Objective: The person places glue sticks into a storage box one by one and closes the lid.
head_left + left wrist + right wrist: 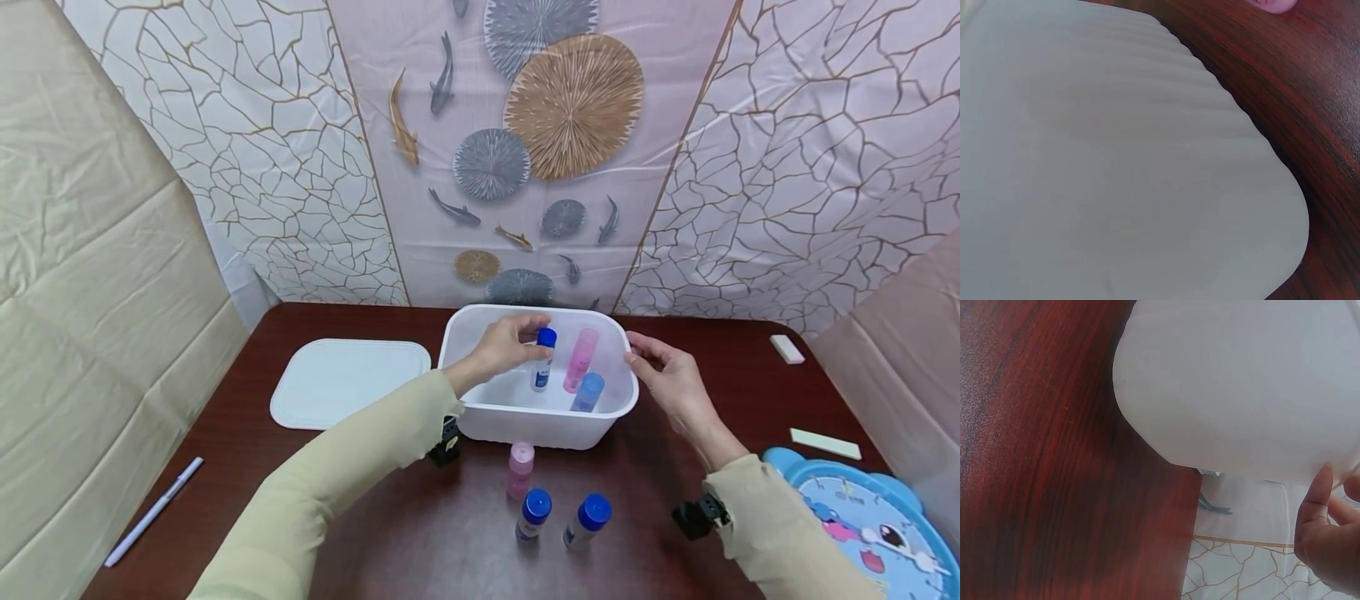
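Note:
Inside the white plastic bin [525,425], my left hand [504,348] holds a small bottle with a blue cap [546,337], upright between thumb and fingers. A pink bottle [581,358] and a translucent blue-capped bottle [588,392] lean against the bin's right side. At the bin's right rim, my right hand [672,382] pinches the edge with thumb and fingertips. The right wrist view shows its fingers [1316,506] against the outer wall. In the left wrist view the bin's wall [1147,162] fills most of the picture and the left hand is hidden.
In front of the bin stand a pink bottle [521,471] and two blue-capped bottles [534,515]. Left lie a white lid [348,383] and a pen [153,512]. Right are a white eraser-like block [787,348], a pale strip [825,443] and a blue cartoon clock [870,521].

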Tool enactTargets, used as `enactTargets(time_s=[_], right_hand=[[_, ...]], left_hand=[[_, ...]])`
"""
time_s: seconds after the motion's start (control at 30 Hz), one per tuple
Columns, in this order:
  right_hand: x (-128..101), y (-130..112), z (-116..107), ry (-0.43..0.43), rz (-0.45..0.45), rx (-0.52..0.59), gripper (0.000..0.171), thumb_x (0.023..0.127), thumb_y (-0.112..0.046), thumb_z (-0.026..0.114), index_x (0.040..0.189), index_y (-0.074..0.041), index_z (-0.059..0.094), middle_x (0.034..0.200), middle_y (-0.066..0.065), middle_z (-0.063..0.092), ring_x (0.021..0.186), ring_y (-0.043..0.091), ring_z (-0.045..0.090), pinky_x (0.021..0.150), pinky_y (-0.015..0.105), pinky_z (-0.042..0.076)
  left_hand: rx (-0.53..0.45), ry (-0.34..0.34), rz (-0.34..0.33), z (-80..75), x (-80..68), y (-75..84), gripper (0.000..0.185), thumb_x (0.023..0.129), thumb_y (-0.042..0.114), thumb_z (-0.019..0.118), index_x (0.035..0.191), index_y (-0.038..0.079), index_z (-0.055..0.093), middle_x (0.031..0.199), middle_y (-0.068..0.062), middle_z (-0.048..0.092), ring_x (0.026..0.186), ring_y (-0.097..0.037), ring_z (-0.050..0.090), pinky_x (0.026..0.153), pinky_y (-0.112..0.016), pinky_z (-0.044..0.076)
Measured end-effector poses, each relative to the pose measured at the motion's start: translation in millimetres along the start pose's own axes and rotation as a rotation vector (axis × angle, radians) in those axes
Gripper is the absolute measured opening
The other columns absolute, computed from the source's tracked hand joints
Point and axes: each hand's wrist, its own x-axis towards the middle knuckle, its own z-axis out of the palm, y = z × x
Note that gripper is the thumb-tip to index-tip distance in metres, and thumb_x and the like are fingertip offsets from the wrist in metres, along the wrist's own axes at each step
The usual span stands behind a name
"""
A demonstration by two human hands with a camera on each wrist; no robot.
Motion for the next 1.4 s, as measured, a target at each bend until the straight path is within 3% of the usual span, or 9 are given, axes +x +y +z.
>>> enactTargets(time_s=[0.1,0.23,0.43,0.67,0.8,0.93,1.1,1.4], right_hand=[[0,0,0,0.001,0.007,0.002,0.045,0.097,-0.021,0.053,0.138,-0.004,0.047,0.12,0.018,0.053,0.091,0.009,0.049,0.069,0.007,0.047],[1,1,-1,0.004,0.004,-0.003,0.045,0.097,-0.022,0.053,0.138,-0.005,0.047,0.118,0.016,0.053,0.091,0.009,0.048,0.071,0.009,0.049],[1,1,0,0.0,0.0,-0.003,0.046,0.097,-0.023,0.053,0.138,-0.004,0.047,0.117,0.015,0.053,0.091,0.006,0.048,0.072,0.011,0.05],[0,0,-1,-0.003,-0.009,-0.001,0.046,0.097,-0.023,0.052,0.138,-0.003,0.045,0.122,0.019,0.053,0.091,0.002,0.048,0.073,0.008,0.048],[0,1,-1,-0.007,-0.008,-0.008,0.046,0.098,-0.024,0.051,0.139,-0.003,0.045,0.124,0.02,0.053,0.093,0.004,0.048,0.073,0.008,0.048],[0,1,0,-0.004,-0.006,-0.014,0.046,0.098,-0.024,0.051,0.139,-0.004,0.045,0.123,0.019,0.053,0.093,0.007,0.048,0.073,0.009,0.049],[-1,2,0,-0.007,-0.01,-0.006,0.046,0.098,-0.023,0.051,0.139,-0.003,0.045,0.124,0.02,0.053,0.092,0.005,0.047,0.071,0.007,0.047],[0,1,1,-0.006,-0.009,0.003,0.046,0.097,-0.024,0.052,0.139,-0.003,0.045,0.123,0.02,0.053,0.09,0.002,0.047,0.07,0.006,0.047]], left_hand=[[-0.039,0.009,0.019,-6.6,-9.0,4.4,0.051,0.083,0.012,0.072,0.131,0.007,0.055,0.131,-0.009,0.058,0.12,-0.023,0.055,0.095,-0.026,0.048],[-0.131,0.039,0.096,-17.1,-27.7,14.1,0.047,0.085,0.011,0.069,0.129,0.004,0.055,0.132,-0.012,0.056,0.121,-0.024,0.054,0.093,-0.026,0.049],[-0.252,0.039,0.199,-26.2,-67.9,26.1,0.035,0.086,0.005,0.068,0.119,-0.001,0.06,0.12,-0.019,0.062,0.107,-0.022,0.062,0.086,-0.027,0.053],[-0.29,-0.099,0.223,-26.2,-111.8,22.8,0.03,0.084,0.001,0.067,0.112,-0.005,0.062,0.11,-0.022,0.065,0.094,-0.012,0.064,0.082,-0.025,0.054],[-0.303,-0.193,0.211,-24.3,-128.3,12.3,0.032,0.083,-0.001,0.067,0.114,-0.007,0.061,0.113,-0.024,0.064,0.098,-0.021,0.065,0.084,-0.024,0.053],[-0.361,-0.257,0.192,-20.0,-136.6,-0.2,0.036,0.083,-0.002,0.067,0.117,-0.01,0.058,0.117,-0.027,0.061,0.104,-0.024,0.063,0.093,-0.033,0.05],[-0.402,-0.277,0.178,-11.2,-140.5,-12.6,0.037,0.082,-0.004,0.068,0.117,-0.011,0.058,0.118,-0.026,0.061,0.112,-0.029,0.06,0.097,-0.039,0.047],[-0.436,-0.284,0.168,-0.3,-140.4,-22.5,0.039,0.081,-0.007,0.066,0.118,-0.013,0.056,0.118,-0.033,0.057,0.11,-0.028,0.06,0.097,-0.034,0.047]])
